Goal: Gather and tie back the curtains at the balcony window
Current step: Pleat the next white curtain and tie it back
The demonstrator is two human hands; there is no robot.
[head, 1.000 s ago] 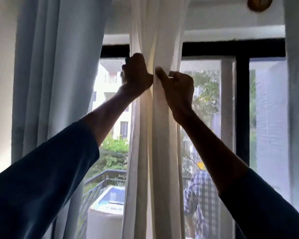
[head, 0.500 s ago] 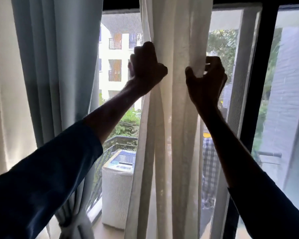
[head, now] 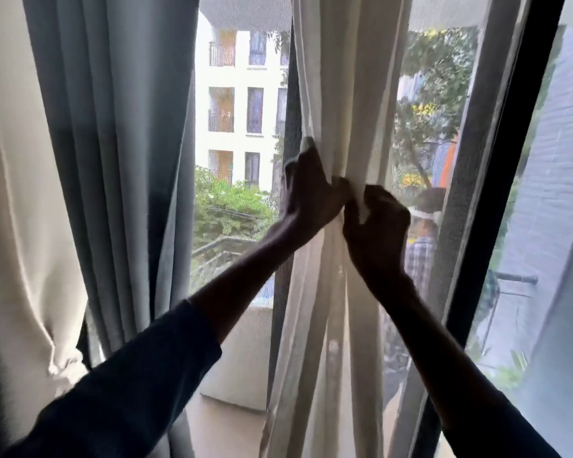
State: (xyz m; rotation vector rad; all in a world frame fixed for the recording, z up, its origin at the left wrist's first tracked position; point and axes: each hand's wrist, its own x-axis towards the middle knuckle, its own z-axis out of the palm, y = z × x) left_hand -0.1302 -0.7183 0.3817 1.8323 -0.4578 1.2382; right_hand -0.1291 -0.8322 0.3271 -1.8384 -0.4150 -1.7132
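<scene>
A sheer cream curtain (head: 341, 94) hangs bunched in the middle of the balcony window. My left hand (head: 308, 193) grips its left side and my right hand (head: 377, 223) clutches its folds from the right. The two hands almost touch, squeezing the fabric into a narrow bundle at mid height. A grey-blue curtain (head: 119, 160) hangs gathered at the left, with a cream curtain (head: 20, 193) beside it pinched in low down. Both my sleeves are dark blue.
A black window frame (head: 497, 193) slants down on the right, with a mesh screen behind the sheer curtain. Outside stand a white appliance (head: 242, 358) on the balcony floor, a railing, a person in a checked shirt (head: 420, 256), trees and a white building.
Both hands have slid down the sheer curtain and come together, narrowing the bundle. The view has tilted downward, away from the curtain rod.
</scene>
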